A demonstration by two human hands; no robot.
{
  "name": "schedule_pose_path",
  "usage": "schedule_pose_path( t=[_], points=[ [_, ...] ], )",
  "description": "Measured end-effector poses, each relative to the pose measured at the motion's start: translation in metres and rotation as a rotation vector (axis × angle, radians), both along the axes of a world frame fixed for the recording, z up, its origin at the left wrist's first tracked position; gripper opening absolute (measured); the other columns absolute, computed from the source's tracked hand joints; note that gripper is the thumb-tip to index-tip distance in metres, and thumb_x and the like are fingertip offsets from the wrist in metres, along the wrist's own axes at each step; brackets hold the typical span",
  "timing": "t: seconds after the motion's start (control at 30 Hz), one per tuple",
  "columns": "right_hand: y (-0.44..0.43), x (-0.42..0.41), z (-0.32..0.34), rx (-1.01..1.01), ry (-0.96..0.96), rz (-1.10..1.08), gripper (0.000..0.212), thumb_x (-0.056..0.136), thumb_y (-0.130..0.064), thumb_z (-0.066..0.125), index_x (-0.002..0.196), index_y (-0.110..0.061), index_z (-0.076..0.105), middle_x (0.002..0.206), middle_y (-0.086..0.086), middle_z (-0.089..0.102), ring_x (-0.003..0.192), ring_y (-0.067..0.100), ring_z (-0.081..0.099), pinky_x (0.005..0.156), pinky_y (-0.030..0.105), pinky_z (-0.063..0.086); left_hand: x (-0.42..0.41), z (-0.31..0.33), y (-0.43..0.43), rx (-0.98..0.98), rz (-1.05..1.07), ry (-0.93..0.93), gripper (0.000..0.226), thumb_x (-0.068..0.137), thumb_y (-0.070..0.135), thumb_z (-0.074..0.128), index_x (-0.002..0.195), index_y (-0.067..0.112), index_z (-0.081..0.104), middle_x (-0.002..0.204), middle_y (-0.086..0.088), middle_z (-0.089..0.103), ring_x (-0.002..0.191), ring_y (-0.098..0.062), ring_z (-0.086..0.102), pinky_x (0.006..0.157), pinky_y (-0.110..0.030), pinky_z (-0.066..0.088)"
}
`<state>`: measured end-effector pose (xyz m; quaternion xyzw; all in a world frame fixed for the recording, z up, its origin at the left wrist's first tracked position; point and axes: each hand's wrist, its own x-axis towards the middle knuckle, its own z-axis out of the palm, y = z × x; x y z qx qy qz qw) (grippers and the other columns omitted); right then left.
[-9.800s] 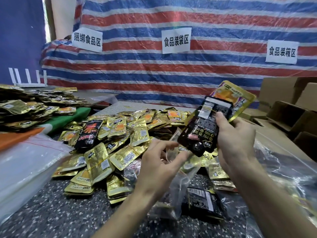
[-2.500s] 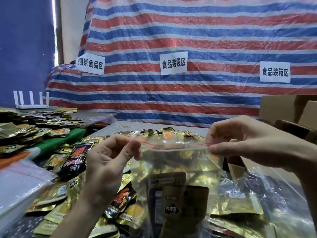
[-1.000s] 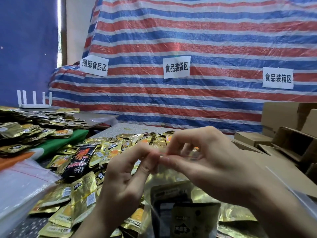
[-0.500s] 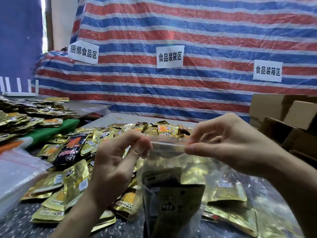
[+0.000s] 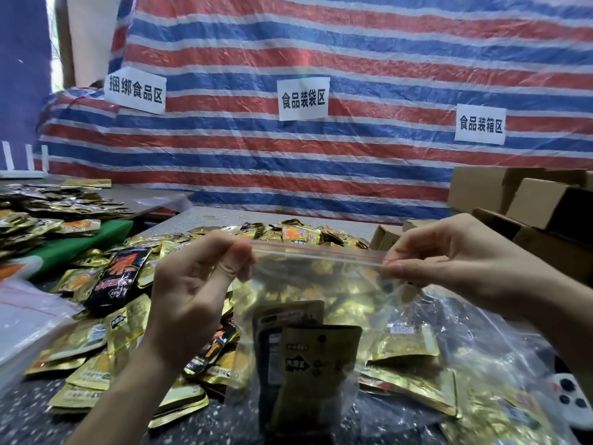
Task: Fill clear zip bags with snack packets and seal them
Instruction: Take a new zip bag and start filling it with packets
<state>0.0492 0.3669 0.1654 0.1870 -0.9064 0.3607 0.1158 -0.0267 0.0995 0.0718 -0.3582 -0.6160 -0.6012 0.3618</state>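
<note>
A clear zip bag (image 5: 321, 284) with a red line along its zip strip hangs upright in front of me. Inside it sit a gold snack packet (image 5: 314, 374) and a black one (image 5: 269, 345) behind it. My left hand (image 5: 192, 293) pinches the left end of the zip strip between thumb and forefinger. My right hand (image 5: 455, 261) pinches the right end, and the strip is stretched straight between them. A heap of loose gold and black snack packets (image 5: 122, 316) covers the speckled table (image 5: 38, 422) behind and below the bag.
More packets are piled on a green cloth (image 5: 80, 242) at the left. A stack of clear plastic bags (image 5: 29, 326) lies at the near left. Open cardboard boxes (image 5: 529, 203) stand at the right. A striped tarpaulin (image 5: 353, 53) with paper signs hangs behind. Filled plastic bags (image 5: 481, 348) lie at the near right.
My right hand has slid rightward along the zip strip, away from the left hand, from mid-strip to the right end. The left hand keeps its pinch at the left end.
</note>
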Motion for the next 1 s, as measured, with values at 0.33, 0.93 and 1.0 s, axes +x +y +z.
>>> schedule_pose_path(
  t=[0.33, 0.93, 1.0],
  points=[
    [0.016, 0.004, -0.013, -0.005, 0.143, -0.081, 0.039, 0.062, -0.059, 0.078, 0.07, -0.02, 0.076, 0.07, 0.004, 0.073, 0.061, 0.015, 0.065, 0.056, 0.021, 0.053, -0.008, -0.005, 0.004, 0.029, 0.0, -0.017, 0.023, 0.096, 0.018, 0.054, 0.077, 0.019, 0.066, 0.067, -0.005, 0.06, 0.057, -0.015, 0.053, 0.051, -0.028, 0.042],
    [-0.04, -0.011, -0.062, 0.005, -0.175, -0.034, 0.009, 0.08, -0.024, 0.082, 0.083, -0.022, 0.073, 0.091, 0.004, 0.076, 0.073, 0.014, 0.072, 0.064, 0.035, 0.061, -0.012, -0.011, 0.019, 0.063, -0.282, -0.244, 0.017, 0.095, 0.027, 0.055, 0.102, 0.019, 0.069, 0.095, -0.004, 0.074, 0.079, -0.018, 0.072, 0.067, -0.025, 0.059],
    [-0.027, -0.006, -0.057, 0.001, -0.207, -0.142, 0.011, 0.08, -0.022, 0.082, 0.083, -0.017, 0.072, 0.085, 0.011, 0.076, 0.06, 0.018, 0.07, 0.055, 0.034, 0.059, -0.01, -0.011, 0.022, 0.046, -0.32, -0.262, 0.031, 0.091, 0.033, 0.058, 0.11, 0.009, 0.063, 0.101, -0.009, 0.072, 0.084, -0.024, 0.073, 0.072, -0.029, 0.059]
  ],
)
